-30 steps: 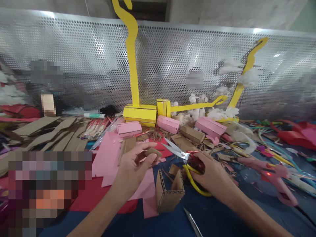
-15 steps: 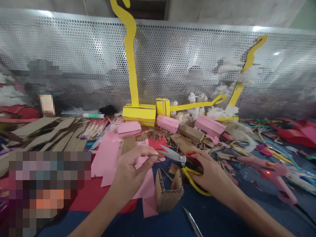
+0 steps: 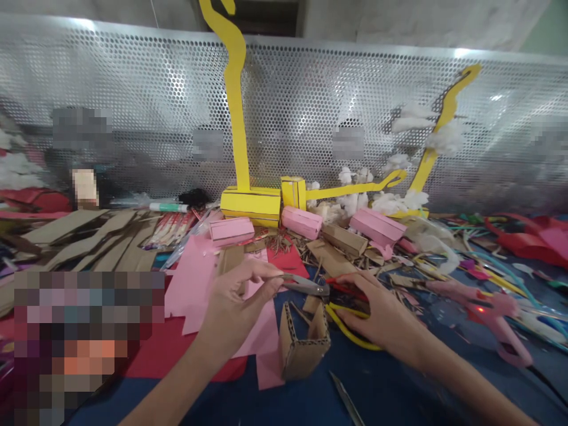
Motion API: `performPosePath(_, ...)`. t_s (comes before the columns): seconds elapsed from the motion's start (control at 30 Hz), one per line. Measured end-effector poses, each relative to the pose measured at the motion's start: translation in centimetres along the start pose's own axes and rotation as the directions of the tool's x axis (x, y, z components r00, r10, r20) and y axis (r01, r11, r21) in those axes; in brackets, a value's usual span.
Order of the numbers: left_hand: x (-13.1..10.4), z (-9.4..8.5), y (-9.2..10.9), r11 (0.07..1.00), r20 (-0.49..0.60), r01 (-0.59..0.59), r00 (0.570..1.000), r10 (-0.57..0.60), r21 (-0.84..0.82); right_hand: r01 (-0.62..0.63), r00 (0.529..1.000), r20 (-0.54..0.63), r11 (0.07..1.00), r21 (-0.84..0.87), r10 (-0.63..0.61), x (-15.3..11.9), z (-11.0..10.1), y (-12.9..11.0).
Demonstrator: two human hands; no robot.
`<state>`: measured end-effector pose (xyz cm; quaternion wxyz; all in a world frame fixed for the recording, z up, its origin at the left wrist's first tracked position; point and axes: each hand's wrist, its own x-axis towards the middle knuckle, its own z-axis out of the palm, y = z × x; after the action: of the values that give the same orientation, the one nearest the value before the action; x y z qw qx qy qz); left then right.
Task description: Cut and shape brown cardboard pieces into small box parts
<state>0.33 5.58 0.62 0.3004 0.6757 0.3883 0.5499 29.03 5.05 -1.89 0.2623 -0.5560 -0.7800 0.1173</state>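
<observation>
My left hand [image 3: 242, 293] is closed in a pinch on a small brown cardboard strip [image 3: 289, 276], mostly hidden by the fingertips and the blades. In my right hand [image 3: 377, 307] are scissors [image 3: 313, 287] with one red and one yellow handle. Their blades point left and lie at the strip, close to my left fingertips. Just below the scissors stands a small folded cardboard piece [image 3: 304, 360] with raised sides and corrugated edges. A metal blade or cutter [image 3: 346, 399] lies on the blue table surface nearer to me.
Pink paper [image 3: 190, 284] and red sheets [image 3: 155, 355] spread under my left arm. A pink glue gun [image 3: 483, 305] with a lit red light lies right. Behind are pink boxes [image 3: 231, 231], a yellow box [image 3: 251, 202] with a tall wavy strip, and cardboard strips [image 3: 66, 228].
The scissor blades have come together from a wide spread, and their tips have moved left to the strip in my left hand. My left hand has barely moved.
</observation>
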Motion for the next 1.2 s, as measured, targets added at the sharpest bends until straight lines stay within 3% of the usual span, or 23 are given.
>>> performPosePath(0.13, -0.2, 0.5, -0.2, 0.999, 0.050, -0.041, 0.998, 0.040, 0.018, 0.053, 0.996, -0.073, 0.989, 0.136, -0.043, -0.1, -0.5, -1.1)
performPosePath(0.27, -0.6, 1.1, -0.3, 0.986, 0.158, -0.160, 0.976, 0.150, 0.052, 0.190, 0.973, -0.165, 0.969, 0.156, -0.164, -0.4, -0.3, -3.2)
performPosePath(0.43, -0.7, 1.7, -1.0, 0.970, 0.276, -0.226, 0.941, 0.196, 0.083, 0.348, 0.927, -0.215, 0.919, 0.186, -0.308, -0.4, 0.4, -4.9)
performPosePath(0.77, -0.2, 3.0, -0.7, 0.956, 0.315, -0.274, 0.921, 0.230, 0.104, 0.374, 0.913, -0.251, 0.905, 0.202, -0.321, 0.0, 1.3, -5.0)
performPosePath(1.0, -0.3, 4.0, -0.4, 0.942, 0.319, -0.273, 0.926, 0.201, 0.197, 0.402, 0.892, -0.255, 0.913, 0.071, -0.373, 0.3, 1.3, -5.2)
performPosePath(1.1, -0.4, 4.1, -0.2, 0.948, 0.304, -0.235, 0.938, 0.165, 0.212, 0.400, 0.887, -0.279, 0.914, 0.062, -0.369, 0.4, 1.5, -5.0)
performPosePath(1.2, -0.3, 3.9, 0.0, 0.970, 0.283, -0.163, 0.953, 0.107, 0.183, 0.345, 0.914, -0.275, 0.929, 0.133, -0.299, 0.2, 1.5, -5.1)
